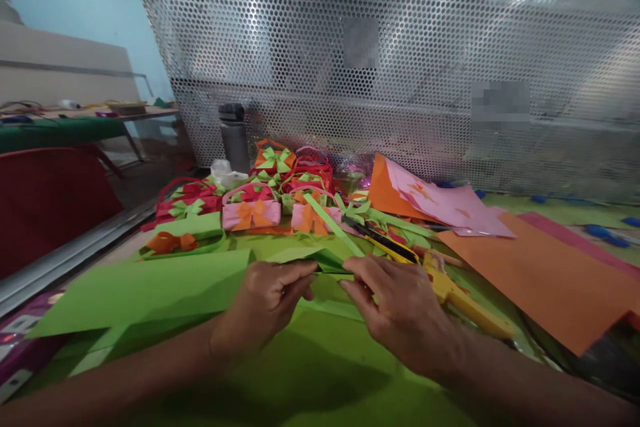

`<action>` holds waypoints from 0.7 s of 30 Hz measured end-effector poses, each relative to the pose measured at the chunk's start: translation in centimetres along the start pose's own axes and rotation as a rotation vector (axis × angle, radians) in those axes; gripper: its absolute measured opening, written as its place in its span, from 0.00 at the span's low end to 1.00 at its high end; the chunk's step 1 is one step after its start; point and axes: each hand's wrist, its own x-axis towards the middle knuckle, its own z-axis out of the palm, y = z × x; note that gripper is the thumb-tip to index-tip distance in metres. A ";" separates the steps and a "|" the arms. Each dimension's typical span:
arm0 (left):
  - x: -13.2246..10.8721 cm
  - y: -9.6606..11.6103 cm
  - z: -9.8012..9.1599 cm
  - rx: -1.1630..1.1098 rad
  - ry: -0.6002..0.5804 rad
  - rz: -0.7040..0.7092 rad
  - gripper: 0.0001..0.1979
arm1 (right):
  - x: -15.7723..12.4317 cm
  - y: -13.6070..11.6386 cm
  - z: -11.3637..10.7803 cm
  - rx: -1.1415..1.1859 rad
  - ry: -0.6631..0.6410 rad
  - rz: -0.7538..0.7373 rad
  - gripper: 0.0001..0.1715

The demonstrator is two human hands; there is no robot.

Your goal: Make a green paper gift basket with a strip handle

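Note:
My left hand (265, 300) pinches the left end of a small folded piece of green craft sheet (327, 259), thumb against fingers. At its other end, my right hand (405, 310) grips the same piece with thumb and fingertips. Parts of the fold are hidden behind my fingers. A larger light-green sheet (165, 287) lies to the left, by my left hand. Just beyond my right hand are a yellow-and-black box cutter (387, 241) and a yellow glue gun (465, 300). A narrow light-green strip (335, 223) slants down toward my right fingers.
Small bow-trimmed bags, among them a pink one (251, 213), crowd the far middle beside a dark bottle (234, 137). Orange sheets (545, 273) and pink sheets (450, 207) lie at right. A perforated metal panel (310, 33) closes off the back. A red chair (50, 207) stands left.

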 end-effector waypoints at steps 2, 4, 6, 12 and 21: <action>-0.1 -0.2 0.1 0.004 0.002 -0.001 0.08 | 0.0 -0.1 0.1 0.031 -0.014 0.007 0.04; -0.2 -0.4 0.3 0.000 0.021 0.006 0.08 | 0.0 -0.2 0.2 0.052 -0.027 0.001 0.04; -0.3 -0.6 0.5 -0.002 0.044 0.032 0.08 | -0.1 -0.3 0.2 0.057 -0.029 -0.007 0.04; -0.5 -0.7 0.7 0.034 0.040 0.070 0.09 | -0.2 -0.1 0.5 0.066 -0.043 0.008 0.04; -0.5 -0.9 0.9 0.053 0.079 0.143 0.10 | -0.4 -0.2 0.8 0.167 -0.087 0.032 0.06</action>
